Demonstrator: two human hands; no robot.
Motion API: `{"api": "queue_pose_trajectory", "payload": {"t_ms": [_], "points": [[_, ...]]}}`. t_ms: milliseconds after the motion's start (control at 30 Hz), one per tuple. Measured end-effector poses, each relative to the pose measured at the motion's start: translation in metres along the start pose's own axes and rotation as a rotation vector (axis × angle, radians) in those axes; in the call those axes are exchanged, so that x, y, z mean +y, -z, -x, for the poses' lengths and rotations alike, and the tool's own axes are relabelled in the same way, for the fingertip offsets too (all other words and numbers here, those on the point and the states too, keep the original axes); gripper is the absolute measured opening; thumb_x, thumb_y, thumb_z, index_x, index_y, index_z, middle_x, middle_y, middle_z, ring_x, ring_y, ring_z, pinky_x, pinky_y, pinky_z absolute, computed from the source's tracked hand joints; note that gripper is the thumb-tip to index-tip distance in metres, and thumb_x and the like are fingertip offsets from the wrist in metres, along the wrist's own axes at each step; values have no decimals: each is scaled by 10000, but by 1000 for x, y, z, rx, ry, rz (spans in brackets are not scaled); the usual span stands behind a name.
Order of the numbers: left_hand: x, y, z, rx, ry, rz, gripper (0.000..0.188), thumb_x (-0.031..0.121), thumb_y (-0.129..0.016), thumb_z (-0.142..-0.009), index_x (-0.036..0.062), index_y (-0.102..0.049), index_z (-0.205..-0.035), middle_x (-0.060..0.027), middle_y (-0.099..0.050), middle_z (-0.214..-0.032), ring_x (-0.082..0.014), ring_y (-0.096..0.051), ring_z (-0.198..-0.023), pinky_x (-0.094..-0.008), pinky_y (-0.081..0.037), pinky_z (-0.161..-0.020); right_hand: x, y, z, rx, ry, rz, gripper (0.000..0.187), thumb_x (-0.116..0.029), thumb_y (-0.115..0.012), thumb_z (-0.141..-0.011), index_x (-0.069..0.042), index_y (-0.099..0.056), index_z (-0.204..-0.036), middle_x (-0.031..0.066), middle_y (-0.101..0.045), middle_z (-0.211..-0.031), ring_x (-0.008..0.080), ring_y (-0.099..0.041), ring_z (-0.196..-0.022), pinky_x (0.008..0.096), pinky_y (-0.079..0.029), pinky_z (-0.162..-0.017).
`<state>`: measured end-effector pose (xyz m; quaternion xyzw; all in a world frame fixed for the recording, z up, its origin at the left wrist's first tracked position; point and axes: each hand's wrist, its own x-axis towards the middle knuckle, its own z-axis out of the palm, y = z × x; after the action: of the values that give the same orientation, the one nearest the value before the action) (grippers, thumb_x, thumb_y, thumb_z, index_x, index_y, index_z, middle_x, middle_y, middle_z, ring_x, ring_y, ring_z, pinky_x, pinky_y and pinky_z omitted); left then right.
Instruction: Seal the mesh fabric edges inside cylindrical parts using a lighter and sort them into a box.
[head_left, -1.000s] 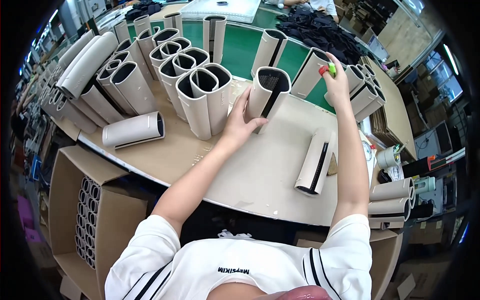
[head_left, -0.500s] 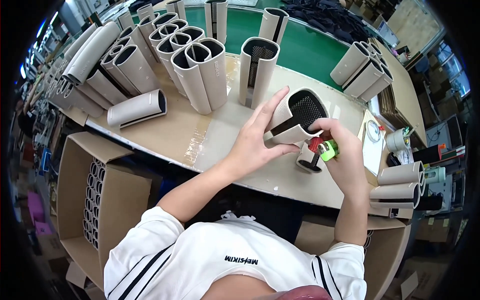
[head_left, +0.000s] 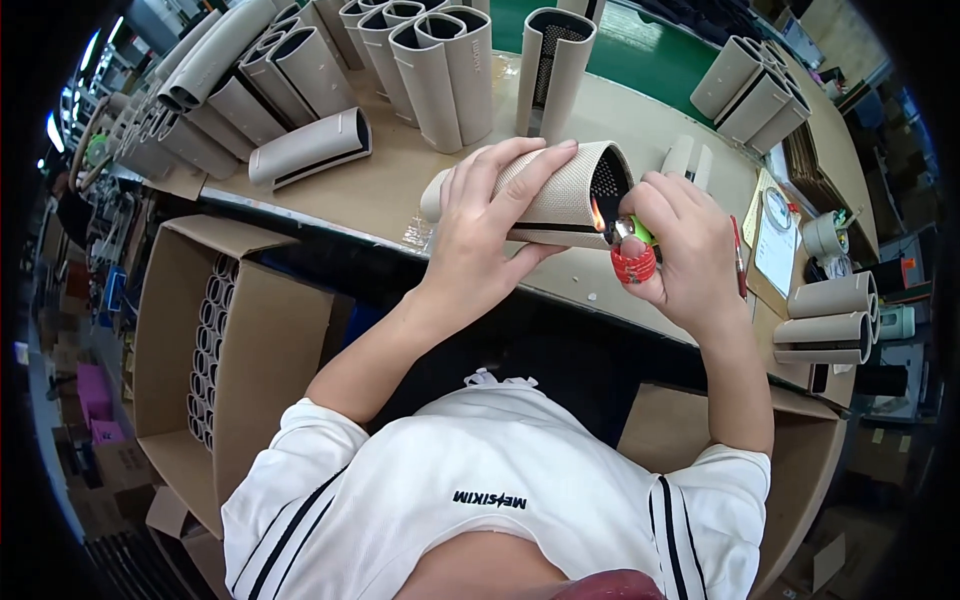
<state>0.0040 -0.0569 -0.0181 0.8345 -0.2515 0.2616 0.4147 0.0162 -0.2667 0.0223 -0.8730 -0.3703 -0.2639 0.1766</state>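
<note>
My left hand (head_left: 485,215) is wrapped around a beige fabric sleeve (head_left: 572,188), holding it tilted on its side above the table. Its open end, with a black perforated lining, faces right. In my right hand (head_left: 692,250) is a green lighter (head_left: 641,231) with a metal top. A small orange flame (head_left: 598,214) burns at the lower rim of the sleeve's open end. Red wrapping (head_left: 633,264) covers my right thumb. Beyond my hands, a similar beige sleeve (head_left: 562,75) stands upright with a slit down its front.
Upright sleeves (head_left: 440,90) crowd the far left of the table (head_left: 640,110), and one sleeve (head_left: 310,150) lies in front. More sleeves (head_left: 750,95) stand far right, near a clipboard (head_left: 775,235). Below the near edge, a cardboard box (head_left: 270,350) at left holds several sleeves.
The sleeve has tipped from facing up to lying sideways, its open end now facing right. The lighter, unlit before, now has a flame at the rim. The whole view has shifted.
</note>
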Motion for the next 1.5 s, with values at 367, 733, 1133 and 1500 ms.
{"api": "queue_pose_trajectory", "payload": {"t_ms": [367,733,1133,1500], "points": [[-2,15,3,101,-27,-24,814,100,-831,-619,216,-524,-1364,-59,-493,-1263,-248,-487,-1096,-384,-382,-956,-9,-8,-12,129,145,142,302,-375,-644,-791,-89,-572,-852,45,-535,-822,188,-456,-636,298,-374,-551],[-9,15,7,35,75,74,852,144,-851,-597,227,-518,-1376,-61,-507,-1221,-234,-509,-1039,-361,-408,-918,-17,-26,1,115,-10,-335,404,-288,-819,-662,-73,-638,-952,55,-538,-794,183,-468,-644,296,-381,-557],[-22,22,6,-80,125,300,784,261,-835,-596,211,-577,-1335,-34,-499,-1103,-170,-515,-879,-283,-457,-746,-3,-21,-8,53,18,-123,317,-379,-614,-831,-69,-565,-875,49,-528,-784,201,-457,-627,302,-384,-578],[-23,22,3,-19,46,233,762,278,-822,-589,204,-600,-1315,-29,-499,-1085,-170,-515,-880,-287,-459,-747,-5,-22,-10,39,100,34,311,-390,-565,-861,-80,-555,-841,49,-511,-758,195,-444,-605,311,-369,-546]]}}
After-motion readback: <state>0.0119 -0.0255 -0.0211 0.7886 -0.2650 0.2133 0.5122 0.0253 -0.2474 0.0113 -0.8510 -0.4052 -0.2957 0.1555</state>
